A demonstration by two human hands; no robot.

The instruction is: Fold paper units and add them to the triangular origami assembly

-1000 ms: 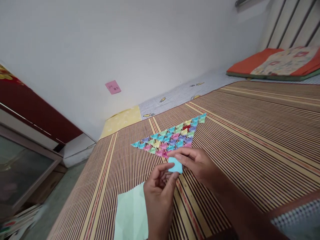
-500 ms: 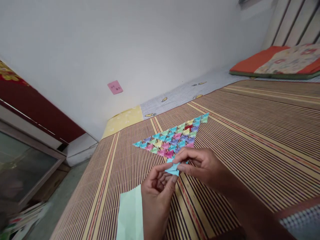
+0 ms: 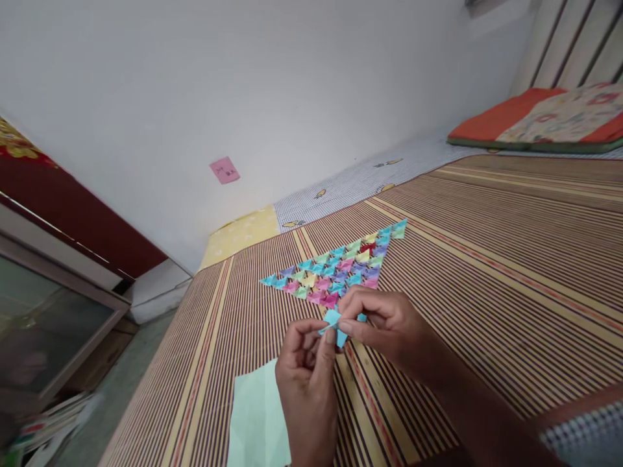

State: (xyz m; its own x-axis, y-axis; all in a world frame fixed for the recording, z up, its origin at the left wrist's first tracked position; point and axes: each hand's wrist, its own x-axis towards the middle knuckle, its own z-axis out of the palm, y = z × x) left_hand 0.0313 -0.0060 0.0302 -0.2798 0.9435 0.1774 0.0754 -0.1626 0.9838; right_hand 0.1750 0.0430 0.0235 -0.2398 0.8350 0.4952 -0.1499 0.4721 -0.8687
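A small light-blue folded paper piece (image 3: 335,322) is pinched between both my hands above a striped bamboo mat (image 3: 487,259). My left hand (image 3: 306,379) grips its lower edge with thumb and forefinger. My right hand (image 3: 384,324) pinches it from the right, fingers closed. Just beyond them lies a flat triangle of several small coloured folded papers (image 3: 335,269) in blue, pink, green, yellow and purple. A pale green paper sheet (image 3: 256,421) lies on the mat under my left wrist.
A white wall with a pink sticky note (image 3: 224,170) rises behind the mat. Orange and patterned cushions (image 3: 540,120) lie at the far right. A dark red cabinet with a glass door (image 3: 43,272) stands at the left, with books on the floor below.
The blue paper went from a flat squarish piece to a narrower pointed fold as my fingers pressed it together. Both hands stayed in about the same spot.
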